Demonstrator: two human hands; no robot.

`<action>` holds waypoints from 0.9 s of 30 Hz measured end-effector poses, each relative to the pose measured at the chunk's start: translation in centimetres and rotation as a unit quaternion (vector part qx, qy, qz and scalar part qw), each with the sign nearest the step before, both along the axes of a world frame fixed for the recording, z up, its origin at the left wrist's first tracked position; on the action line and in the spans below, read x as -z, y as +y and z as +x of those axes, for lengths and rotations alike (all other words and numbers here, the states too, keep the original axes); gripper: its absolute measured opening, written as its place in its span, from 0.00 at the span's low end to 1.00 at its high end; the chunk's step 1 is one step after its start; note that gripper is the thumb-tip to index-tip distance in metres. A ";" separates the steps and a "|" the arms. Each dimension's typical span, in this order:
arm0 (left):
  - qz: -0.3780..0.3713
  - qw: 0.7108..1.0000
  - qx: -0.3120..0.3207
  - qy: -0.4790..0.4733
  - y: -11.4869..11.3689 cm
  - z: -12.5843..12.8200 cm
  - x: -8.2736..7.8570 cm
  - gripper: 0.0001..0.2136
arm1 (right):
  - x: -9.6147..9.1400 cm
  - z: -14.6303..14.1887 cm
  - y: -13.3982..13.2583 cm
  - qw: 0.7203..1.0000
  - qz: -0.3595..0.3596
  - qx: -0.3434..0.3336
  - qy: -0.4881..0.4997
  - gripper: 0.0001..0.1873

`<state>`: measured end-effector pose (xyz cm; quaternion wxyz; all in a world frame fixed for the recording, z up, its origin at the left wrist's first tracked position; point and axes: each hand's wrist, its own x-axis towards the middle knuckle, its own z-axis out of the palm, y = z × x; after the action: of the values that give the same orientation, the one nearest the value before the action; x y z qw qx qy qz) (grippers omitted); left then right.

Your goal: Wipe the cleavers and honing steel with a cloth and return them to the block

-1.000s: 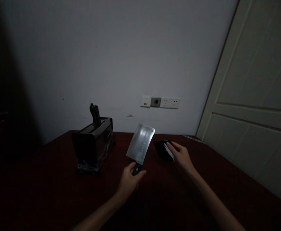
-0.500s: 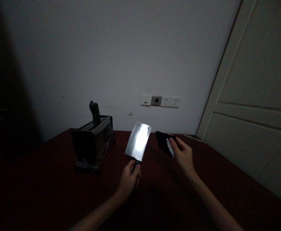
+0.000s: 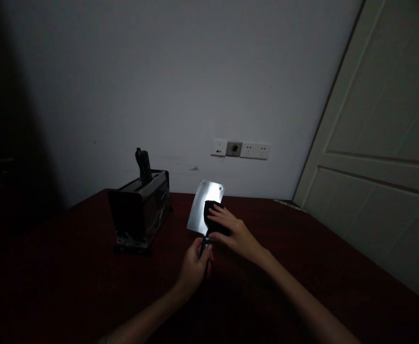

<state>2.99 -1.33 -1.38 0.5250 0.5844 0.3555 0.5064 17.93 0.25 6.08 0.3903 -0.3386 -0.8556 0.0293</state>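
My left hand (image 3: 194, 262) is closed round the black handle of a cleaver (image 3: 199, 205), whose broad shiny blade points up and away from me. In my right hand (image 3: 233, 228) is a dark cloth (image 3: 215, 219), held against the lower right part of the blade near the handle. The fingers lie over the cloth, so part of it and of the blade is hidden. Left of the hands stands a dark knife block (image 3: 128, 222) with shiny sides. Black handles (image 3: 144, 165) stick up from the slots in its top.
Everything rests over a dark red table (image 3: 267, 282). Behind it is a pale wall with a row of sockets (image 3: 255, 151). A light panelled door (image 3: 367, 191) slants along the right side. The far left is in deep shadow.
My right hand has moved left with the cloth, from beside the cleaver onto its blade. The left hand and the cleaver have stayed nearly in place.
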 end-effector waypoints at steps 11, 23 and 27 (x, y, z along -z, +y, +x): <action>-0.018 1.000 -0.014 0.020 -1.0 0.0 -0.2 0.10 | -0.1 0.1 -0.5 0.995 0.036 0.022 -0.085 0.24; 0.013 0.999 -0.023 0.036 -1.2 0.2 0.4 0.12 | -1.1 0.8 -0.1 0.992 0.068 0.032 -0.105 0.31; 0.017 0.999 -0.037 0.035 -1.3 0.1 0.1 0.12 | -1.1 0.2 0.0 0.992 0.068 0.040 -0.095 0.30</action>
<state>3.13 -2.66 -1.44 0.4834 0.5973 0.3864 0.5101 18.11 0.21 7.15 0.3298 -0.3465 -0.8748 -0.0767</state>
